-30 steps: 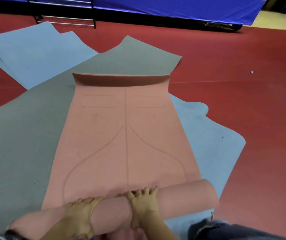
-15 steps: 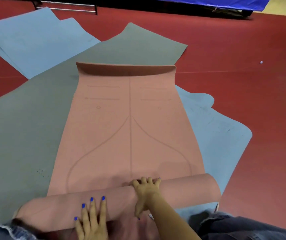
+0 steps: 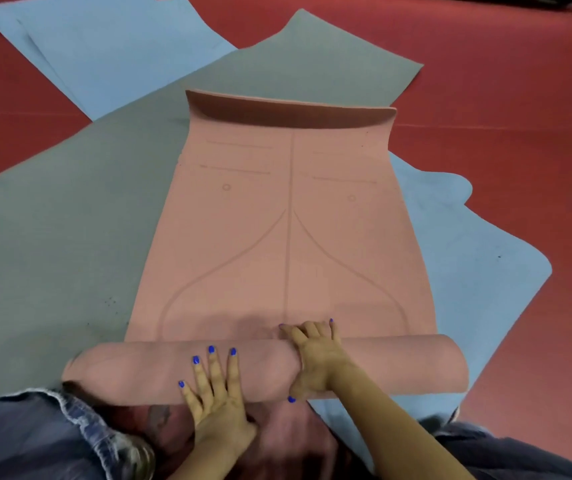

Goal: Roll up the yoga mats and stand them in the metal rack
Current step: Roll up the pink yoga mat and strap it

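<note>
Looking down from the head camera, one view only; notes by item.

Pink mat: a salmon-pink rubber yoga mat (image 3: 288, 244) printed with faint alignment lines lies lengthwise away from the person, its near end wound into a thick roll (image 3: 264, 370) lying crosswise just ahead of the knees. The far end curls upward, showing a darker underside.

Left hand: the left hand (image 3: 217, 393) lies flat on the near face of the roll, fingers straight and slightly spread, blue-painted nails pointing away. It presses rather than grips.

Right hand: the right hand (image 3: 315, 358) drapes over the top of the roll to the right of its middle. Fingers curl together over the far side down to the flat part of the mat; the thumb hooks under the near side. The roll is clasped between them.

Under layers: the pink mat rests on a grey-green flat yoga mat (image 3: 52, 220) spreading left and far. A light blue yoga mat (image 3: 468, 271) with a wavy edge shows to the right, partly beneath the pink one. Another light blue mat (image 3: 111, 43) lies at upper left, tucked under the grey-green one.

Floor: dark red sports flooring (image 3: 506, 116) surrounds the pile.

Person: knees in blue denim jeans (image 3: 35, 441) frame the lower edge; the left one shows a frayed hem.
</note>
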